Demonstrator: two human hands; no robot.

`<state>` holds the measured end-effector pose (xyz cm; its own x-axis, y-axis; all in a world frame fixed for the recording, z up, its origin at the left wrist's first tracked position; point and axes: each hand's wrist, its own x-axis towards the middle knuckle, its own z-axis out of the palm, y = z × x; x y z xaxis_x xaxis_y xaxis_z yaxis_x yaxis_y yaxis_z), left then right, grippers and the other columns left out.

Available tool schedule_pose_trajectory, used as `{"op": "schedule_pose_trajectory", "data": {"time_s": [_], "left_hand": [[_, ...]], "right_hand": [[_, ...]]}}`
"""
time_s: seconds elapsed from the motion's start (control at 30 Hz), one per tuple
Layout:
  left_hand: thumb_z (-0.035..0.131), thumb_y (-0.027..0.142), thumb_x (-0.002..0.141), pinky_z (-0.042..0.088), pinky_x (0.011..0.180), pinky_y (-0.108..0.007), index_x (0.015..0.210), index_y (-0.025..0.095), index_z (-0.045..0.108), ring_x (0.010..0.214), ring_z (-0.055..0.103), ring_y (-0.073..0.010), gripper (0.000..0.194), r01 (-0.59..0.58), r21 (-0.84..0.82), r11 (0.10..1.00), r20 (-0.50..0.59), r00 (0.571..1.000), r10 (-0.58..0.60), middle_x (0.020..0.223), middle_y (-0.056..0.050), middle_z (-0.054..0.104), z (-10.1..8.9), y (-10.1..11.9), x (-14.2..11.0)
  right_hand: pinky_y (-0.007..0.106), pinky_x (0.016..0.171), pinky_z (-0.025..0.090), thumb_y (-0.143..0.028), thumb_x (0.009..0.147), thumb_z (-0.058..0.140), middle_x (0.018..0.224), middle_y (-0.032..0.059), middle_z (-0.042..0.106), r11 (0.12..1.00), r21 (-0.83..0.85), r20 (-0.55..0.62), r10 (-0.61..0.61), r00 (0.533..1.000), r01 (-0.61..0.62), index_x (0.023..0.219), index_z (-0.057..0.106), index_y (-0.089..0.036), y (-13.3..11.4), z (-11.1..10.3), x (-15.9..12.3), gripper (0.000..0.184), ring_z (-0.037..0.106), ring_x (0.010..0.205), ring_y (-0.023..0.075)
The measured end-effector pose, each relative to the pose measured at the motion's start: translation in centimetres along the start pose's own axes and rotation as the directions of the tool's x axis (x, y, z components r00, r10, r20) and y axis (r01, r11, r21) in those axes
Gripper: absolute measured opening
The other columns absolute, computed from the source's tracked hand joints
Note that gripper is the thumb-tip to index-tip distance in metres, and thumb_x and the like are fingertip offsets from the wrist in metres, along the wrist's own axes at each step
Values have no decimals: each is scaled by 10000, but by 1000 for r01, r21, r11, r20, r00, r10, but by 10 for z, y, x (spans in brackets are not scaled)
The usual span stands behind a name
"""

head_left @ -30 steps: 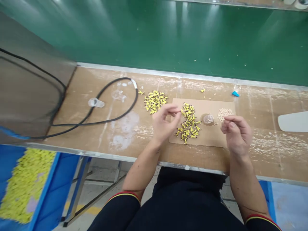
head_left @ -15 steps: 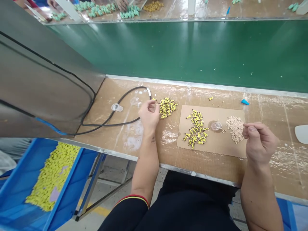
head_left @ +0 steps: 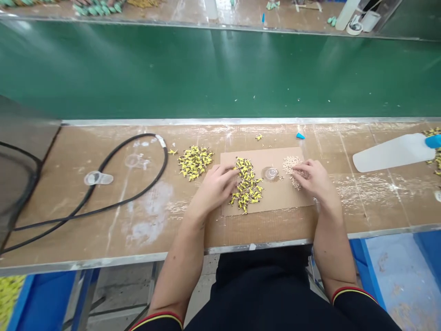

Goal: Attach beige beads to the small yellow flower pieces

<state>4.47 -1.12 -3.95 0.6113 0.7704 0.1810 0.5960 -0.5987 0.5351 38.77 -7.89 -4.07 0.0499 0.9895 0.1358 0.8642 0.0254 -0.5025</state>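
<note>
My left hand [head_left: 217, 185] is at the left edge of a pile of small yellow-and-dark figures [head_left: 246, 184] on a cardboard sheet [head_left: 275, 200]. Its thumb and index finger are apart, with nothing visible between them. Over on the sheet's right side, my right hand [head_left: 314, 180] has its thumb and fingertips closed together at a pile of tiny beige pieces [head_left: 291, 163]. Whatever lies between those tips is too small to make out. Between the two piles stands a small clear cup [head_left: 271, 173].
Another pile of yellow-and-dark figures [head_left: 195, 162] lies left of the sheet. A black cable [head_left: 129, 198] loops across the table, near a clear plastic cup [head_left: 98, 178]. A white bottle [head_left: 392, 152] lies at right; a blue cap [head_left: 300, 136] is behind the sheet. A green belt [head_left: 213, 73] runs beyond.
My left hand has gone from beside the left pile to the figures on the sheet. My right hand has moved onto the beige pieces. The view has swung right.
</note>
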Motion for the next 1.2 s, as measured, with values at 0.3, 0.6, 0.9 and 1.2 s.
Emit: {"op": "schedule_pose_trajectory", "data": {"time_s": [0.3, 0.6, 0.9, 1.2], "left_hand": [[561, 206, 978, 527, 887, -403, 930, 219, 721, 940, 663, -247, 167, 46, 19, 999, -76, 996, -44, 992, -74, 746, 7, -4, 2], [507, 204, 977, 525, 852, -411, 901, 210, 685, 904, 657, -255, 194, 48, 47, 998, -78, 996, -44, 950, -87, 730, 6, -2, 3], [493, 197, 961, 524, 838, -389, 903, 217, 629, 885, 647, -249, 149, 111, -33, 993, -203, 972, -115, 906, -78, 707, 4, 3, 3], [519, 198, 950, 521, 716, -279, 942, 221, 597, 730, 658, -158, 82, 169, -273, 947, -369, 891, -266, 825, -9, 696, 6, 5, 4]], "right_hand": [[444, 835, 501, -286, 938, 669, 897, 83, 682, 998, 13, 40, -60, 997, 59, 927, 820, -277, -11, 1, 4, 151, 615, 882, 267], [439, 823, 492, -272, 937, 651, 906, 80, 695, 990, 42, 135, -138, 981, 133, 924, 821, -281, -11, -4, 4, 171, 621, 886, 259], [416, 806, 454, -214, 907, 644, 887, 79, 707, 992, -57, 191, -98, 977, 111, 813, 774, -249, -13, -6, 2, 164, 624, 888, 259], [410, 791, 417, -196, 975, 495, 939, 105, 690, 985, -114, 189, -105, 976, 128, 857, 687, -226, -15, -6, 2, 227, 595, 903, 270]]}}
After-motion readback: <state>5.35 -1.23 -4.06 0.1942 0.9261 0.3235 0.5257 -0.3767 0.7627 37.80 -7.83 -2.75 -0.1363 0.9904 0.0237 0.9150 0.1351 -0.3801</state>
